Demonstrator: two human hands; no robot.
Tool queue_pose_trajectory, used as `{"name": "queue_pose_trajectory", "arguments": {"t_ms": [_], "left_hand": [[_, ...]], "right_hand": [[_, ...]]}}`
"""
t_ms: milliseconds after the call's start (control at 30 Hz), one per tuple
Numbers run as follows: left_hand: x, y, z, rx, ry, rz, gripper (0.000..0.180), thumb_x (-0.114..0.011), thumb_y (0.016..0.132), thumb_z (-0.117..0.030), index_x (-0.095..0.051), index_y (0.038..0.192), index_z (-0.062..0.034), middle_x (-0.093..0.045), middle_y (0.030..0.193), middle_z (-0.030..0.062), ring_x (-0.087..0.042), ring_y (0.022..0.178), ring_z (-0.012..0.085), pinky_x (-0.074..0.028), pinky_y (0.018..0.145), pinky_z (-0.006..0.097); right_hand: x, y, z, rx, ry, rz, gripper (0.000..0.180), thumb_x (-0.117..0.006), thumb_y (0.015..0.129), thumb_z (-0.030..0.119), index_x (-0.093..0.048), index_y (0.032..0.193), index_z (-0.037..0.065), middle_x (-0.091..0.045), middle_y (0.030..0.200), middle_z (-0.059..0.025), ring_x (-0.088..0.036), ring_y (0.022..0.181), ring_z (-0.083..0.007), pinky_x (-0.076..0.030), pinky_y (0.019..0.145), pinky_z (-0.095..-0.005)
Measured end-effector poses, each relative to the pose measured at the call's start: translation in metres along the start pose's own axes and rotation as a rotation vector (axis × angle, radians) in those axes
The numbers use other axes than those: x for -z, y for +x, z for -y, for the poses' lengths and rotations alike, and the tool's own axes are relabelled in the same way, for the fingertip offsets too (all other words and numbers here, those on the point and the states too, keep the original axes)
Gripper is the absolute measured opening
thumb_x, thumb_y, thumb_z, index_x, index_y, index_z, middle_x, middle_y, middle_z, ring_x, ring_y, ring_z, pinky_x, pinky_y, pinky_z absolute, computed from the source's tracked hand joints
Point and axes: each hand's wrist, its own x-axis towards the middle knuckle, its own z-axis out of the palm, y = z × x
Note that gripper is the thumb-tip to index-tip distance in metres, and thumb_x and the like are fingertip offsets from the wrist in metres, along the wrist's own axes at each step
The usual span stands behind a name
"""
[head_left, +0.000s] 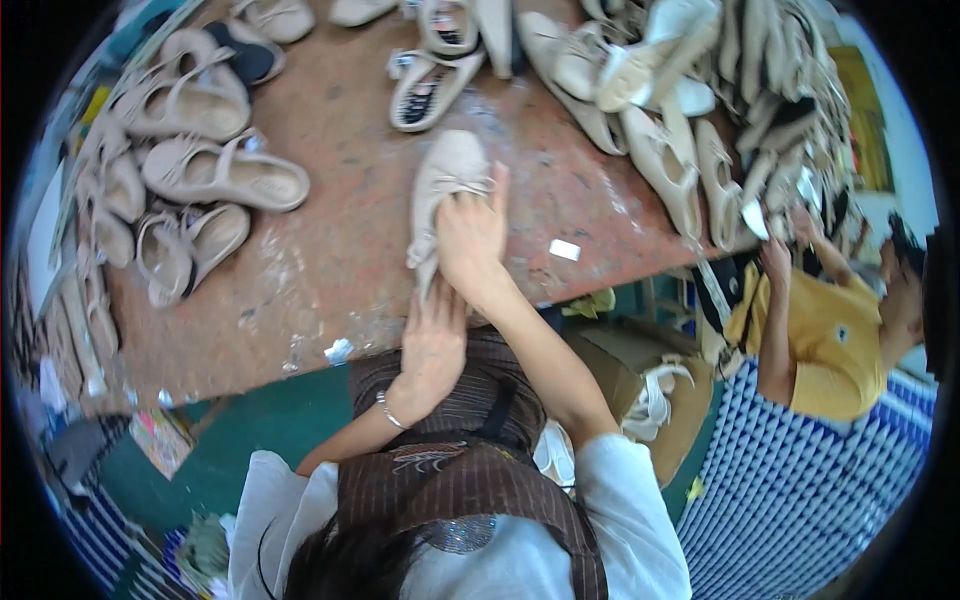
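We see the right hand (472,235) laid over a beige shoe (450,160) that points away on the reddish-brown workbench (345,215). One digit runs nearly straight along the shoe's right side; the others bend at its opening, below the small bow (465,184), so we take the shoe as held, though we cannot tell how tightly. The left hand (437,340), a bracelet (391,411) at its wrist, meets the heel end from below, its fingers almost straight and close together; whether they grip anything, we cannot tell. The right hand hides part of the opening from us.

Beyond the right fingers, near the bench's far side, we find an open shoe with a dark patterned insole (432,92). Well to their left sits a group of beige shoes (228,172), some overlapping. To their far right, a shoe heap (650,75) crowds the bench. Between the fingers and the right-hand edge, we notice a small white card (565,249); left of the left fingers, near the front edge, a shiny scrap (338,352). Lower right of both hands stands a cardboard box (690,425) with white footwear (655,405), and farther right a co-worker in a yellow shirt (830,345).
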Motion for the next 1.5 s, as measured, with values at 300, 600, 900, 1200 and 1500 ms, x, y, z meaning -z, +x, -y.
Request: {"name": "queue_pose_trajectory", "arguments": {"t_ms": [300,600,900,1200,1500], "left_hand": [[0.019,0.017,-0.021,0.045,-0.026,0.013,0.071,-0.067,0.084,-0.013,-0.034,0.142,0.0126,-0.040,0.145,0.0341,-0.031,0.142,0.0447,-0.007,0.116,0.068],[0.014,0.089,-0.037,0.084,-0.066,-0.056,0.069,-0.057,0.095,-0.046,-0.044,0.145,-0.0001,-0.032,0.152,0.0342,-0.017,0.148,0.0454,0.002,0.114,0.069],[0.016,0.081,-0.015,0.015,-0.428,-0.069,0.089,-0.073,0.082,-0.048,-0.042,0.144,0.0081,-0.041,0.148,0.0316,-0.027,0.148,0.0394,0.005,0.116,0.065],[0.051,0.070,0.013,0.138,-0.426,-0.238,0.051,-0.056,0.081,0.009,-0.070,0.125,-0.0125,-0.064,0.068,0.0135,-0.059,0.061,0.0232,-0.020,0.121,0.055],[0.295,0.011,0.257,0.390,0.310,-0.790,0.029,-0.057,0.097,-0.005,-0.067,0.124,-0.0010,-0.072,0.108,0.0205,-0.068,0.091,0.0203,-0.051,0.078,0.034]], "right_hand": [[0.001,-0.013,-0.026,0.210,0.519,-0.061,0.028,-0.053,0.090,0.012,-0.068,0.110,0.000,-0.071,0.103,-0.0197,-0.064,0.112,-0.0339,-0.013,0.119,-0.0633],[0.032,-0.092,-0.244,-0.880,0.148,-0.487,0.043,-0.070,0.080,0.013,-0.062,0.121,0.004,-0.061,0.123,-0.0194,-0.054,0.121,-0.0355,-0.022,0.115,-0.0616],[0.068,-0.101,-0.084,-0.169,1.145,-0.211,0.010,-0.067,0.088,0.008,-0.073,0.089,0.001,-0.071,0.084,-0.0132,-0.068,0.080,-0.0236,-0.052,0.074,-0.0349],[0.059,0.007,-0.262,-0.621,0.450,-0.735,0.030,-0.056,0.083,-0.001,-0.069,0.109,-0.003,-0.068,0.107,-0.0250,-0.066,0.103,-0.0373,-0.051,0.093,-0.0426],[0.042,0.059,-0.367,-0.459,0.371,-0.367,0.071,-0.075,0.075,0.019,-0.051,0.140,0.007,-0.056,0.130,-0.0289,-0.055,0.120,-0.0433,-0.046,0.102,-0.0458]]}}
